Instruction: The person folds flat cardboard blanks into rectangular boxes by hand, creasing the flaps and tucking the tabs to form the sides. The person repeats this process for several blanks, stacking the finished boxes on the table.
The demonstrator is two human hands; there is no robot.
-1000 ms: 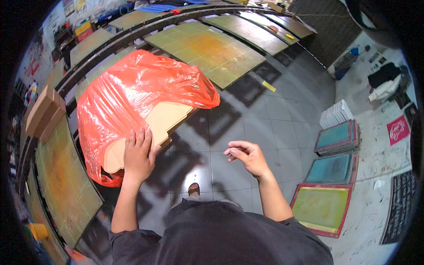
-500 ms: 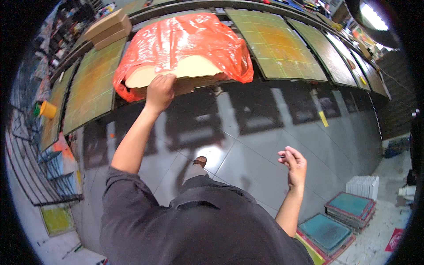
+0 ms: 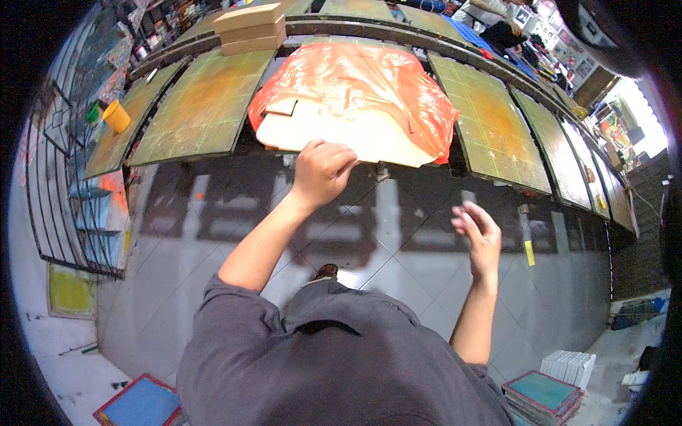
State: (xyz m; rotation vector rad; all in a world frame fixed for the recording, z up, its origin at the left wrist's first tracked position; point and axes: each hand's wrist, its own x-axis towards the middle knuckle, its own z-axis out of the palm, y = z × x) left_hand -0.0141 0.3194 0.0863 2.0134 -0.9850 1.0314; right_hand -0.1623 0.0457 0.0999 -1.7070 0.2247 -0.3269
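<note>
A shiny red plastic bag (image 3: 355, 74) lies on the bench ahead, its mouth toward me. Flat pale cardboard pieces (image 3: 383, 138) stick out of it. At their front edge is my left hand (image 3: 323, 174), its fingers curled closed. Whether cardboard is pinched in them is hidden by the hand itself. Farther right, my right hand (image 3: 479, 238) hangs in the air over the floor, fingers loosely bent and apart, holding nothing.
Stained green-yellow boards (image 3: 490, 121) line the bench on both sides of the bag. Brown cardboard boxes (image 3: 250, 28) are stacked behind left. A yellow cup (image 3: 116, 116) and a metal rack (image 3: 60, 213) stand left. Framed screens (image 3: 543, 394) lie at lower right.
The view has shifted, so the bench sits lower and farther right in it. More of the cardboard's top face shows. My left hand remains at its front edge; my right hand stays raised.
</note>
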